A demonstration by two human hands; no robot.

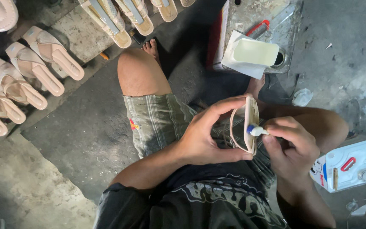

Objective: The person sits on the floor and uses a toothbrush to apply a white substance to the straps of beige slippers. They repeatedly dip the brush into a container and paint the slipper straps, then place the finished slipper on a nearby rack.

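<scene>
Your left hand (202,138) grips the beige sandal (247,124) on edge at centre right of the frame, thumb under, fingers (225,105) curled over its top. Your right hand (291,146) pinches a small white tube with a blue tip (256,130), its nozzle touching the sole's edge. Keep the sandal steady against your lap, squeeze lightly, and run a thin, even line along the edge. Finished sandals (30,68) lie in rows on the floor (85,127) at upper left; a white can (348,165) sits lower right.
</scene>
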